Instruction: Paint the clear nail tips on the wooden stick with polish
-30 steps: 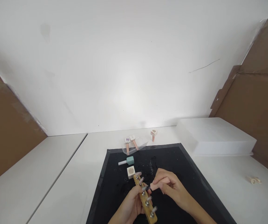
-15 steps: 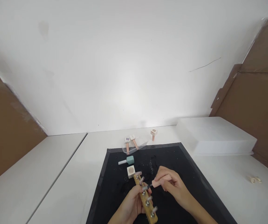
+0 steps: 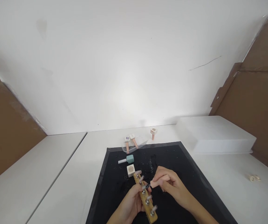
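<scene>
Left hand (image 3: pixel 130 207) gripping wooden holder (image 3: pixel 145 199) of nail tips, low over black mat (image 3: pixel 115 186); right hand (image 3: pixel 168 185) pinching pink brush cap (image 3: pixel 158 182), bristles at one tip; bare white table (image 3: pixel 61 183) beyond both mat edges

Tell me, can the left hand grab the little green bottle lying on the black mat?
Probably not right now: the left hand grips the wooden stick. The green bottle lies apart, nothing covering it.

looks like a makeshift nail-art workbench, white table (image 3: pixel 61 174), black mat (image 3: pixel 171 155), cardboard screens (image 3: pixel 259 102), polish bottles (image 3: pixel 130 159) lying around
</scene>
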The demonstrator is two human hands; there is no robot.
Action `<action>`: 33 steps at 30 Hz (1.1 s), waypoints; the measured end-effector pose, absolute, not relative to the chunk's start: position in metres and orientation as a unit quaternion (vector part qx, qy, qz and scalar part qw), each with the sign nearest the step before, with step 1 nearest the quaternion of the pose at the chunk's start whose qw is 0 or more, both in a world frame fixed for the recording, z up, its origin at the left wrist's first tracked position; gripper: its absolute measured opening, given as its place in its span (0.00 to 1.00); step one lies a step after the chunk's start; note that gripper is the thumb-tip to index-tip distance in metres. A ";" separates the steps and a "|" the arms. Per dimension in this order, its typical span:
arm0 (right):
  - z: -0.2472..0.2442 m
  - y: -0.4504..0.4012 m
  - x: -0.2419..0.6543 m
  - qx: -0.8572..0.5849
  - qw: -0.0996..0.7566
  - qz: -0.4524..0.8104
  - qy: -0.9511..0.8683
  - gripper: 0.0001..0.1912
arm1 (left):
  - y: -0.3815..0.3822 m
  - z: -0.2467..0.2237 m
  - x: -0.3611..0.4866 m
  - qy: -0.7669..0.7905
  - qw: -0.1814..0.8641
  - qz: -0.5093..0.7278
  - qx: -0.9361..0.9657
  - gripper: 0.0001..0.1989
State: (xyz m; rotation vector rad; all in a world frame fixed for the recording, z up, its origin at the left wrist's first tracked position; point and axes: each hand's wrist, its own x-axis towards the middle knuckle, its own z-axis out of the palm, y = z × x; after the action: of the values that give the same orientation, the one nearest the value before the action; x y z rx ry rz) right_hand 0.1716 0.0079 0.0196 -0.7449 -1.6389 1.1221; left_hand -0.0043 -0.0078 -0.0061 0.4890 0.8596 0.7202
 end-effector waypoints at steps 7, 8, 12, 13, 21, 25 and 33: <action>0.021 0.007 0.171 -0.303 0.482 0.468 -0.676 0.10 | -0.007 -0.006 -0.004 0.400 0.822 0.333 0.230 0.07; 0.021 0.007 0.171 -0.304 0.482 0.468 -0.675 0.10 | -0.007 -0.006 -0.004 0.400 0.822 0.333 0.230 0.07; 0.018 0.007 0.171 -0.304 0.491 0.464 -0.672 0.10 | -0.007 -0.006 -0.005 0.400 0.822 0.328 0.237 0.07; 0.017 0.007 0.171 -0.304 0.495 0.461 -0.671 0.11 | -0.007 -0.005 -0.005 0.400 0.823 0.327 0.238 0.08; 0.020 0.008 0.170 -0.305 0.494 0.467 -0.667 0.10 | -0.008 -0.007 -0.006 0.403 0.821 0.325 0.240 0.07; 0.021 0.007 0.169 -0.299 0.483 0.482 -0.668 0.11 | -0.007 -0.009 -0.005 0.405 0.820 0.326 0.239 0.07; 0.021 0.007 0.170 -0.295 0.475 0.481 -0.675 0.12 | -0.006 -0.005 -0.003 0.407 0.818 0.330 0.239 0.06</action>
State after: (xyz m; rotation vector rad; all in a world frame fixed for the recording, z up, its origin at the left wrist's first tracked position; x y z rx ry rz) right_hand 0.1697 0.0066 0.0207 -0.7217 -1.6517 1.1766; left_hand -0.0027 -0.0061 -0.0048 0.5083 0.8667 0.7030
